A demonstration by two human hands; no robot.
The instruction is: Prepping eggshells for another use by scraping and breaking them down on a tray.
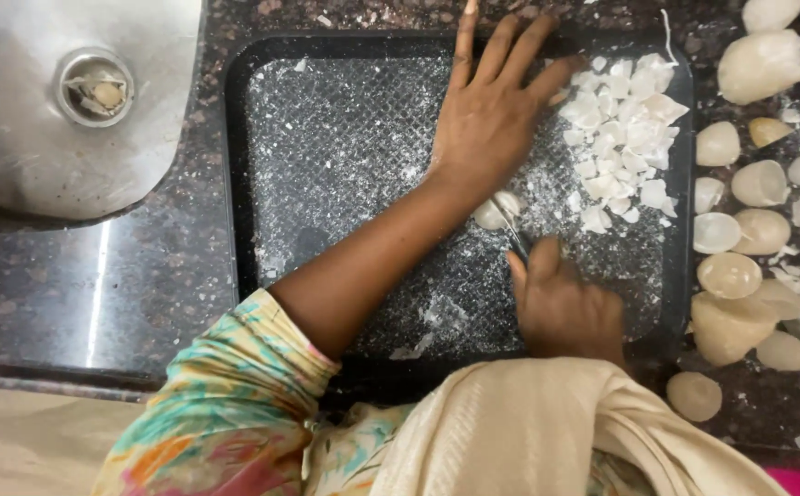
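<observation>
Cream cloth (529, 432) hides right hand's (561, 308) wrist; tool blurred.

Garlic clove (496, 211): pale, whole, lying on the black textured tray (345, 156), mid-right, under the left wrist. Knife (513, 234): thin blade touching the clove. Chopped pieces (620, 138): white, heaped on the tray's upper right.

Left hand (492, 115), fingers spread flat, palm down, at upper centre; right hand (561, 308) curled closed, lower right of centre.
</observation>
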